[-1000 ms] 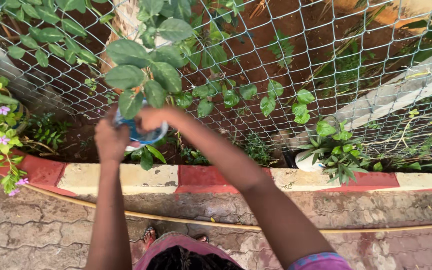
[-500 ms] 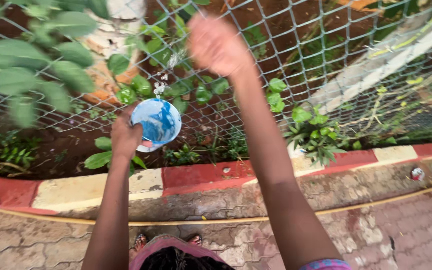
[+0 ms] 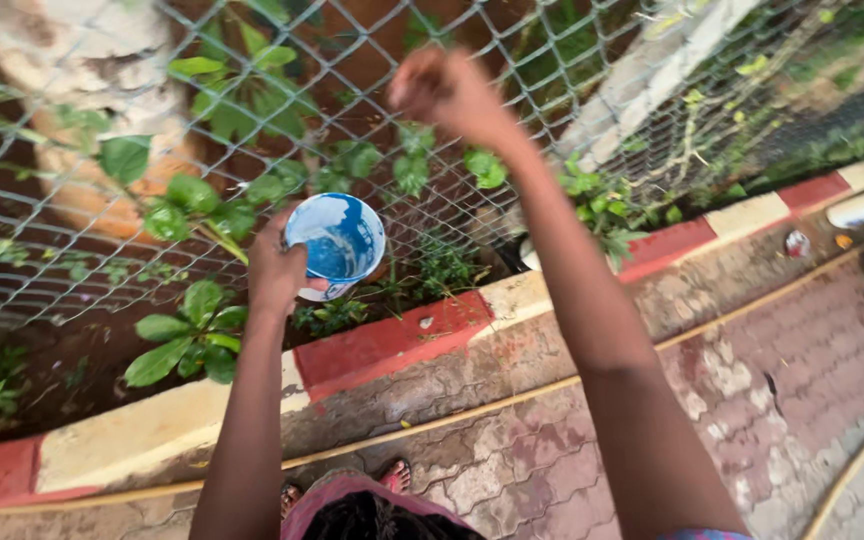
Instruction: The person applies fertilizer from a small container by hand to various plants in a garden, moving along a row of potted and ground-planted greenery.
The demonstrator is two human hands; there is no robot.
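My left hand [image 3: 274, 268] grips a small blue-and-white bowl [image 3: 337, 240] by its rim, held above the red-and-cream painted kerb [image 3: 382, 345]. My right hand [image 3: 444, 92] is raised higher, close to the chain-link fence [image 3: 372, 70], with its fingers curled together and nothing visible in them. Green leafy vines [image 3: 207, 205] climb the fence just left of the bowl, and small plants [image 3: 187, 335] grow in the soil bed under it.
A yellow hose [image 3: 472, 410] runs along the wet brick paving [image 3: 782, 370] below the kerb. A white pot with a plant [image 3: 602, 215] stands by the fence at the right. Small litter [image 3: 797, 243] and another container [image 3: 857, 210] lie on the kerb's far right. My sandalled feet [image 3: 397, 475] show at the bottom.
My right hand left the bowl and rose towards the fence, its fingers now curled. My left hand keeps the bowl. The view has swung left and tilted.
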